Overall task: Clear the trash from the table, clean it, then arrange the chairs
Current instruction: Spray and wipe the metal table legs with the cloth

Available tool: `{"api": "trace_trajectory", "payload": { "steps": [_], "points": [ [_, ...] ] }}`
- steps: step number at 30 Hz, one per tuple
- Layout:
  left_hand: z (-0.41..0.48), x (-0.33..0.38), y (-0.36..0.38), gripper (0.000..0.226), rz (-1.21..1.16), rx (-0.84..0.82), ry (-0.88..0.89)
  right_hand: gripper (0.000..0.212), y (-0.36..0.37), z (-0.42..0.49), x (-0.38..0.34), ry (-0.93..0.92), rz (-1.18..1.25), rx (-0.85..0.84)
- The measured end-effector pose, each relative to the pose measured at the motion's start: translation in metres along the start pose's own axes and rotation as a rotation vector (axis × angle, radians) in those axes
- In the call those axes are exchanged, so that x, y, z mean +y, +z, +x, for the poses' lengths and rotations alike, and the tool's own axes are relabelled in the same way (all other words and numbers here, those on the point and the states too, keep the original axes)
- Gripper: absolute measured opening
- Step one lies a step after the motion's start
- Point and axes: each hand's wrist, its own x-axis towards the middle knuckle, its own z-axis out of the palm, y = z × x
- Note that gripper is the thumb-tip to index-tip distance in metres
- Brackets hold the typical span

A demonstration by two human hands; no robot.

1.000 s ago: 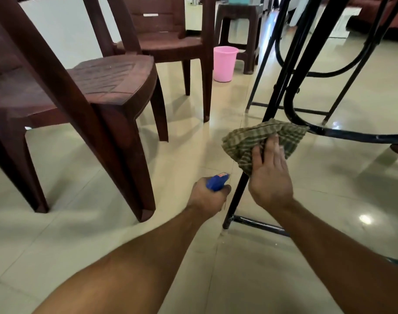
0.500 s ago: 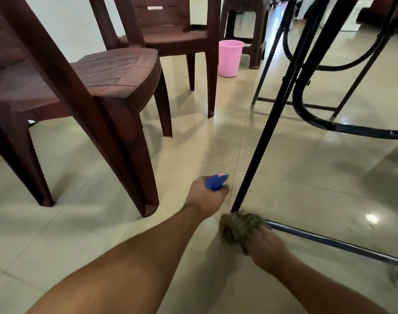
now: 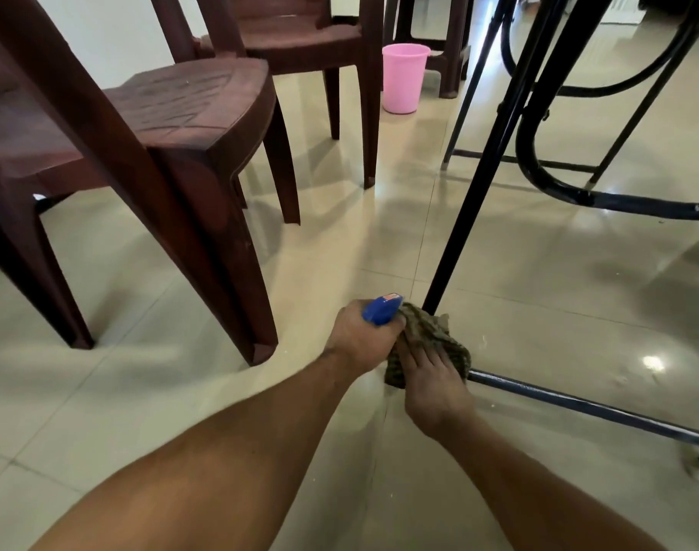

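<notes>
I am low down beside the table's black metal leg (image 3: 473, 188). My right hand (image 3: 431, 381) holds a green checked cloth (image 3: 427, 336) against the foot of that leg, where the low crossbar (image 3: 578, 403) joins it. My left hand (image 3: 360, 338) grips a spray bottle; only its blue head (image 3: 381, 308) shows above the fist, right beside the cloth. Two brown plastic chairs stand to the left: a near one (image 3: 173, 125) and a further one (image 3: 312, 33).
A pink bucket (image 3: 403, 77) stands on the floor behind the chairs, next to a brown stool (image 3: 451, 45). More black curved table tubing (image 3: 546, 180) runs at the right. The glossy beige floor tiles (image 3: 539, 296) lie open between chairs and table frame.
My right hand slid the cloth down the table leg from mid-height to its foot, then shifted it slightly toward the leg base. My left hand stayed put with the spray bottle.
</notes>
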Motion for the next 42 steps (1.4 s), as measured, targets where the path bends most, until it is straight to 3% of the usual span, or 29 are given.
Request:
{"api": "trace_trajectory", "payload": {
  "steps": [5, 7, 10, 11, 12, 14, 16, 18, 20, 22, 24, 26, 29, 32, 37, 42],
  "points": [
    [-0.002, 0.001, -0.01, 0.02, 0.02, 0.004, 0.007, 0.09, 0.001, 0.023, -0.047, 0.523, 1.038, 0.478],
    [-0.003, 0.002, -0.017, 0.022, 0.018, 0.028, 0.011, 0.08, -0.003, 0.039, -0.041, 0.624, 1.314, 0.452],
    [-0.007, -0.004, -0.028, 0.023, 0.016, 0.013, -0.001, 0.029, -0.012, 0.06, 0.0, 0.711, 1.578, 0.237],
    [-0.009, -0.007, -0.031, 0.022, 0.015, 0.008, -0.009, 0.026, -0.016, 0.064, 0.012, 0.713, 1.634, 0.123],
    [-0.01, -0.01, -0.033, 0.024, 0.018, 0.007, -0.017, 0.036, -0.015, 0.066, 0.022, 0.739, 1.701, 0.051],
    [-0.011, -0.016, -0.035, 0.026, 0.022, 0.009, -0.029, 0.042, -0.012, 0.066, 0.02, 0.799, 1.68, 0.095],
    [-0.01, -0.017, -0.034, 0.021, 0.021, 0.007, -0.033, 0.021, 0.001, 0.051, -0.003, 0.798, 1.495, 0.155],
    [-0.005, -0.015, -0.028, 0.023, 0.03, -0.002, -0.023, 0.046, 0.014, 0.028, -0.027, 0.822, 1.281, 0.186],
    [0.001, -0.01, -0.017, 0.029, 0.024, -0.013, -0.005, 0.07, 0.015, 0.012, -0.042, 0.799, 1.423, 0.251],
    [0.005, -0.006, -0.001, 0.034, 0.0, -0.034, 0.002, 0.068, 0.002, 0.0, -0.044, 0.88, 1.643, 0.301],
    [0.006, -0.002, 0.018, 0.033, -0.012, -0.075, 0.022, 0.053, -0.019, -0.016, -0.038, 1.03, 1.731, 0.23],
    [0.007, 0.001, 0.037, 0.03, -0.023, -0.122, 0.034, 0.047, -0.043, -0.034, -0.019, 1.133, 1.704, 0.047],
    [0.007, 0.005, 0.07, 0.034, -0.007, -0.182, 0.051, 0.034, -0.085, -0.068, 0.039, 1.149, 1.527, -0.296],
    [0.003, 0.01, 0.11, 0.045, 0.04, -0.267, 0.089, 0.027, -0.132, -0.1, 0.113, 1.204, 1.302, -0.382],
    [-0.016, 0.017, 0.178, 0.04, 0.058, -0.37, 0.066, 0.025, -0.196, -0.164, 0.211, 1.296, 1.108, -0.193],
    [-0.043, 0.024, 0.25, 0.03, 0.078, -0.521, 0.094, 0.029, -0.2, -0.198, 0.259, 1.342, 1.163, 0.313]
  ]
}}
